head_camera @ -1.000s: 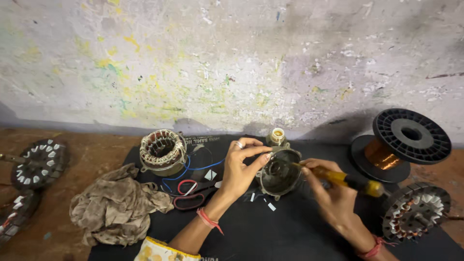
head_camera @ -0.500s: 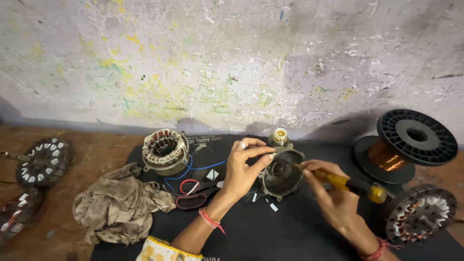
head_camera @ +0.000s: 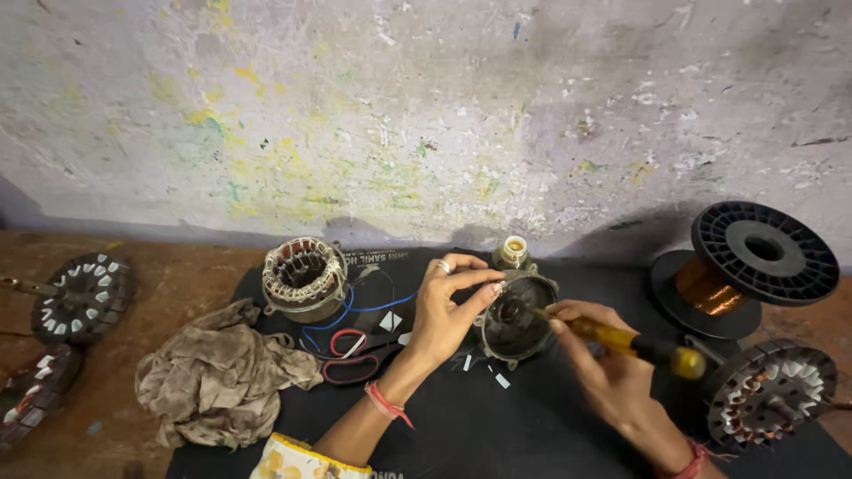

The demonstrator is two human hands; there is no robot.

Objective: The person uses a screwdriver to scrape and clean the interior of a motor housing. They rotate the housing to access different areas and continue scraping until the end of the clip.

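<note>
We see a soft, even light with no hard glare. The wall (head_camera: pixel 426 115) is bright and pale. A dark shadow runs along the bottom of the wall, just above the table (head_camera: pixel 177 284), and it is biggest behind the spool (head_camera: pixel 745 266) on the right. The black mat (head_camera: pixel 497 426) looks very dark, so small bits on it are hard to see. The copper wire on the spool shines a little. The middle is sharp. The picture bends at the sides, so the table edge curves. The right hand (head_camera: pixel 612 372) looks a bit soft, and the corners are dimmer.
</note>
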